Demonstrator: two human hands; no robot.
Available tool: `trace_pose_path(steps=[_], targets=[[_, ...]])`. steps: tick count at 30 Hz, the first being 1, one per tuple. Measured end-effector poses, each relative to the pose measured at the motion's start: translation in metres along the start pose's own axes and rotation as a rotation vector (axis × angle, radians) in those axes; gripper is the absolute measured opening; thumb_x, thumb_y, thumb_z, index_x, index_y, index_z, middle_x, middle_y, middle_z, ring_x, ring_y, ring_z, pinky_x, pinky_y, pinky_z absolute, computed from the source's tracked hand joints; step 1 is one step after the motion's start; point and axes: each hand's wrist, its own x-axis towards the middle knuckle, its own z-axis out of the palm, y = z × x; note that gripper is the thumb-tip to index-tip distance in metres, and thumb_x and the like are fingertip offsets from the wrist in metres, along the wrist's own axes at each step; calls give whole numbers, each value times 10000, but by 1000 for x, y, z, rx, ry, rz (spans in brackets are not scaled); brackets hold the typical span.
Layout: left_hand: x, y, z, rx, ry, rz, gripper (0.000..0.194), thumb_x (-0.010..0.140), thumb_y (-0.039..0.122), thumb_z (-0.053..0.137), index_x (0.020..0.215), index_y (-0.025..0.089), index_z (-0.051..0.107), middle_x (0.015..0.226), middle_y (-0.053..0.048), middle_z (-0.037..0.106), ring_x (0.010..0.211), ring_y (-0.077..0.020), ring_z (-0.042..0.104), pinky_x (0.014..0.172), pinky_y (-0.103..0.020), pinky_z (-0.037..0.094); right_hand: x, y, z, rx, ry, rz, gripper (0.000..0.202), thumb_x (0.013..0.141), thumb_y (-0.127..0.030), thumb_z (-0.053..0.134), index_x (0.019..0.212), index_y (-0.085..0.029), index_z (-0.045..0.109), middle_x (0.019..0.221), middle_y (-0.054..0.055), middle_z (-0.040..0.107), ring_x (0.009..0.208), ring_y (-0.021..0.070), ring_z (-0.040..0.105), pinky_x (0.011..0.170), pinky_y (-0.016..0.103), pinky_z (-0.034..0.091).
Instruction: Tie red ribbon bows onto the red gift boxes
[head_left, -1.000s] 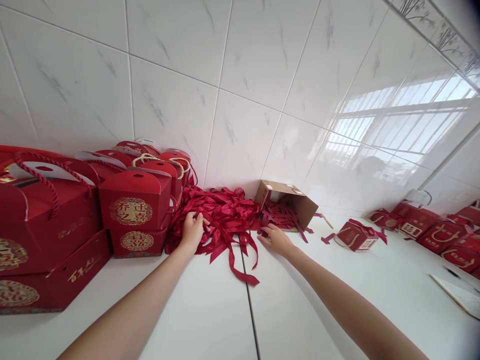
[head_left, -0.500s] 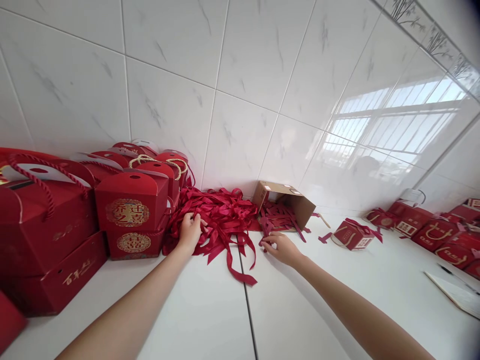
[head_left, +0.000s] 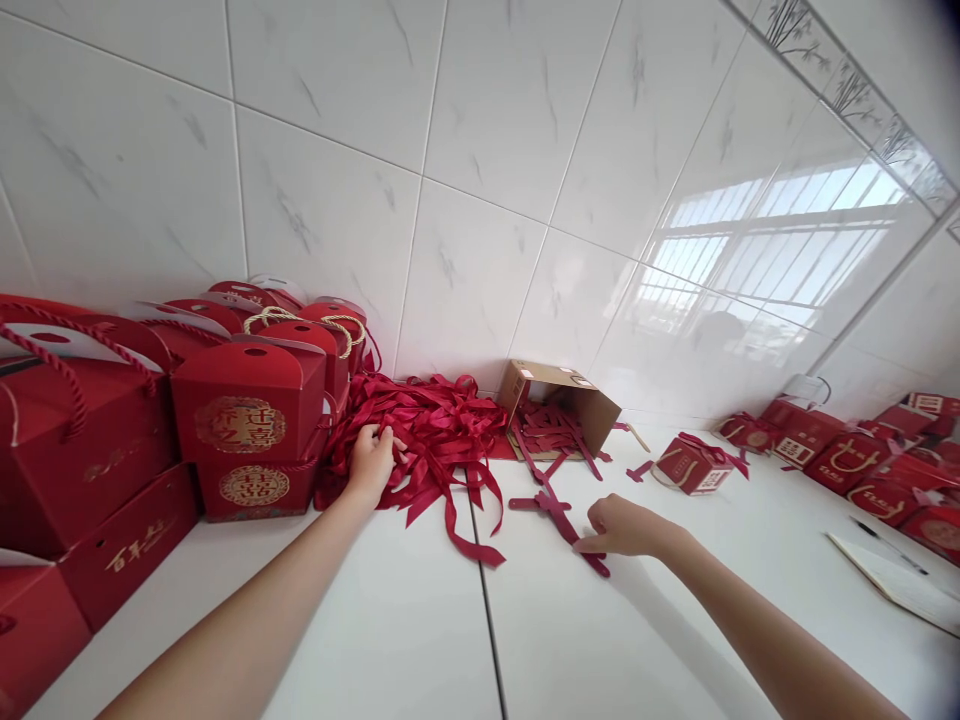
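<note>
My left hand [head_left: 373, 462] is at the near left side of a heap of red satin ribbons [head_left: 427, 425], its fingers curled on a ribbon. My right hand [head_left: 626, 528] is low over the white table, fingers mostly folded, one fingertip at a dark red flat strip [head_left: 559, 515]. That strip lies with others in a loose cluster on the tabletop. More such strips spill from an open cardboard box [head_left: 555, 374] lying on its side against the wall. What is pinched in the right fingers is partly hidden.
Stacked red gift boxes [head_left: 251, 400] with rope handles stand at the left. A small red box [head_left: 694, 465] with a bow sits right of the cardboard box. More red boxes [head_left: 855, 465], a notebook [head_left: 892, 580] and a pen [head_left: 889, 543] are at the far right.
My right hand has moved right and nearer to me, and the dark red strips are now spread further out from the cardboard box. The left hand stays at the ribbon heap.
</note>
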Motion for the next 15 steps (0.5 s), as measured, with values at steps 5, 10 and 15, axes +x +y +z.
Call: trace_pose_path(steps=[5,10,15], targets=[[0,1,0,4,-3,0,311,895,311,537,1157,144,539,1097,-80,601,898,-180,617,757,-370,538,5,-19,5,73,106,20,415,722,-608,593,844,-211,610,927,47,649,752,176,582,600,260,414],[-1,3,-1,18,0,-7,312,895,312,535,1158,144,538,1097,-80,601,899,-180,618,759,-371,537,11,-36,14,109,118,71,297,762,-491,594,793,-198,632,852,40,664,718,168,595,592,256,409],[-2,3,-1,23,-5,-5,303,896,311,535,1147,142,543,1077,-76,606,875,-172,620,739,-357,541,12,-32,12,80,95,120,132,698,-297,664,764,-184,648,800,50,661,691,179,599,554,247,380]])
